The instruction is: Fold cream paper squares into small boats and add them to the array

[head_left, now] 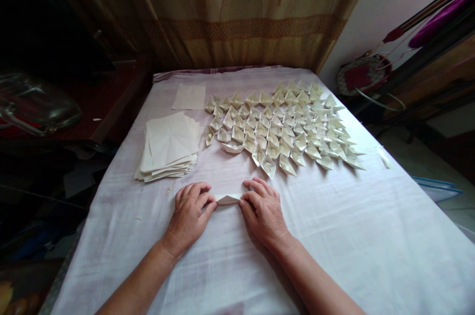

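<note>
A narrow piece of folded white paper [228, 200] with a low peak in its middle lies between my hands, just above or on the cloth. My left hand [193, 208] pinches its left end between thumb and fingers. At the right end, my right hand [264, 211] grips it the same way. Parts of both ends are hidden under my fingertips. Beyond my hands stand many small folded paper boats [274, 129] in close rows. To the left of them sits a stack of creased paper sheets [170, 142].
One single sheet [189, 97] lies flat behind the stack. A white cloth [356, 236] covers the table. Behind it hangs a gold curtain [237, 23]. On a dark red cabinet at left is a shiny clear-wrapped item [40, 102]. A bag [363, 75] hangs at right.
</note>
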`<state>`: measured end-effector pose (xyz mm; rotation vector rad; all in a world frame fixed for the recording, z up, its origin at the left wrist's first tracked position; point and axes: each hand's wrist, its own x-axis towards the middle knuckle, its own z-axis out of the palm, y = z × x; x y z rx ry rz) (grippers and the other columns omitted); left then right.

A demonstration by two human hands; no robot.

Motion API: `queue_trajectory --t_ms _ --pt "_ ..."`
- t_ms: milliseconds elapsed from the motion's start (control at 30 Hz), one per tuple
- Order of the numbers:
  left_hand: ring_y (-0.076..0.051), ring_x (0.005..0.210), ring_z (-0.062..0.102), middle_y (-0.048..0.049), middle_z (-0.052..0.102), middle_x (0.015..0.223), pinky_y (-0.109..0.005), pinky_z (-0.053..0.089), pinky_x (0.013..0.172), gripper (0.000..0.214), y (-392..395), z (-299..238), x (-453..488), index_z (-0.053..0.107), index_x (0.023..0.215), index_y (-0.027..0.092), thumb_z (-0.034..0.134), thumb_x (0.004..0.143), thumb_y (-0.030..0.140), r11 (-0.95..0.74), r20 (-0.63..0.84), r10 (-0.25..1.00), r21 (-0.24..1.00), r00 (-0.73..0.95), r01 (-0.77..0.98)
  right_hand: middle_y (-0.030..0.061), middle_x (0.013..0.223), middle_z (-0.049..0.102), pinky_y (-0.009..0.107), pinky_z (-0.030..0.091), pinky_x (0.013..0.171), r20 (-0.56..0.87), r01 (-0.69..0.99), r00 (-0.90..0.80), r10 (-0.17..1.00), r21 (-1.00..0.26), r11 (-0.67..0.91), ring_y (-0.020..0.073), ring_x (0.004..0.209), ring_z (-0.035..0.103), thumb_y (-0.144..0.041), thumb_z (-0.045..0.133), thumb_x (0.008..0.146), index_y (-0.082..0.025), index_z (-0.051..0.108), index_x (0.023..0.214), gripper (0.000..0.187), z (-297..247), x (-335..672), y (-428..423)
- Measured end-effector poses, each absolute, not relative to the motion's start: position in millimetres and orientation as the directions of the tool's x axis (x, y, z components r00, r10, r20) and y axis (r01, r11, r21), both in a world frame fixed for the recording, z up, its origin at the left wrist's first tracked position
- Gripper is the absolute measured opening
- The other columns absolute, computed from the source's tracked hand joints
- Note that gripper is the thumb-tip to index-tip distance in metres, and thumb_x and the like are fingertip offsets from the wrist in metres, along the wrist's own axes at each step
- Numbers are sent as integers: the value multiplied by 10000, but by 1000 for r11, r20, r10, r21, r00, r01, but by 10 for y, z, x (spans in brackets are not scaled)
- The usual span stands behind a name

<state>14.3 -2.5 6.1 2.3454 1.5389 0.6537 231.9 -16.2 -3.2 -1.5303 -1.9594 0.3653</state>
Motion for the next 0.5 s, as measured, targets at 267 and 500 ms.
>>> queue_trajectory --t_ms 267,500 --pt "-280 1083 562 -76 649 1121 -485 387 955 155 -38 105 264 651 849 212 527 936 241 -349 212 934 373 287 859 71 1224 667 502 343 1044 260 793 -53 964 -575 199 313 1291 467 -206 597 865 -225 666 782 110 -8 2240 -135" --pt "-284 1083 560 -93 647 1134 -485 397 958 172 -50 100 329 637 847 203 498 944 231 -348 230 930 310 286 885 88 1257 650 511 339 1051 275 807 -28 961 -561 184 314 1292 469 -209 591 869 -220 654 795 98 -25 2213 -145"
